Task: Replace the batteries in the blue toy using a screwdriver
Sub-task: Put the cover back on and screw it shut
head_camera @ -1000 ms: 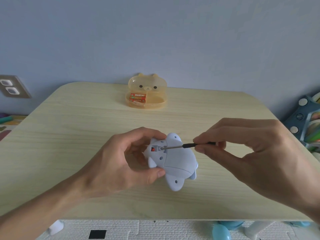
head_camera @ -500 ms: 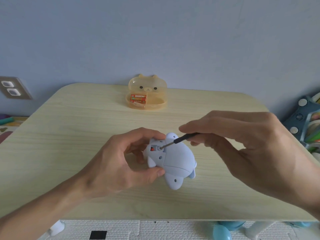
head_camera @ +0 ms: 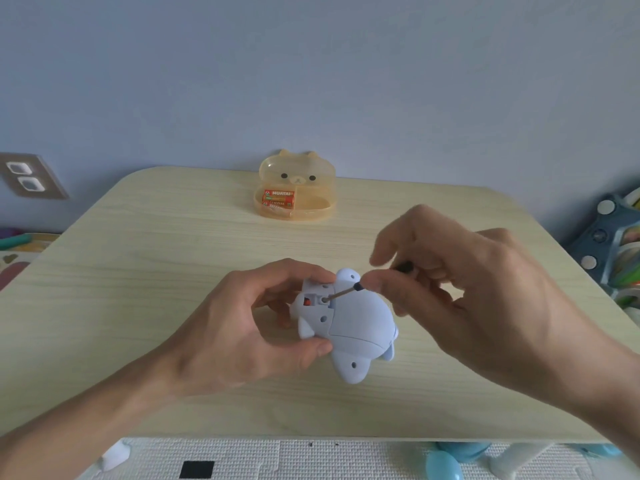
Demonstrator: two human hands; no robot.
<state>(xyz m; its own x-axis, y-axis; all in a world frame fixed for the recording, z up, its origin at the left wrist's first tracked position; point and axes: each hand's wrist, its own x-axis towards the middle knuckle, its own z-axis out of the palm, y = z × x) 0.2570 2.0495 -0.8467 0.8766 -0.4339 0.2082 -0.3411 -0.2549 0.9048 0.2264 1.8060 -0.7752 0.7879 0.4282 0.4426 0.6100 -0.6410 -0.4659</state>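
The screwdriver (head_camera: 347,291) showed only its thin shaft and a scrap of black handle, the rest buried among the fingers (head_camera: 388,284) of the right hand (head_camera: 491,306), whose raised forefinger was blurred. The left hand (head_camera: 239,337) hid the left flank of the blue toy (head_camera: 360,323), and both forearms were cut off at the lower corners. The batteries (head_camera: 278,198) in the yellow case (head_camera: 311,174) were too small to count, and the right edge cut the coloured rack (head_camera: 616,244)

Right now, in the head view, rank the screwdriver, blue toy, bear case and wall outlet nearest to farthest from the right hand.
1. screwdriver, pinched in the right hand.
2. blue toy, just left of it.
3. bear case, farther back, centre.
4. wall outlet, far left.
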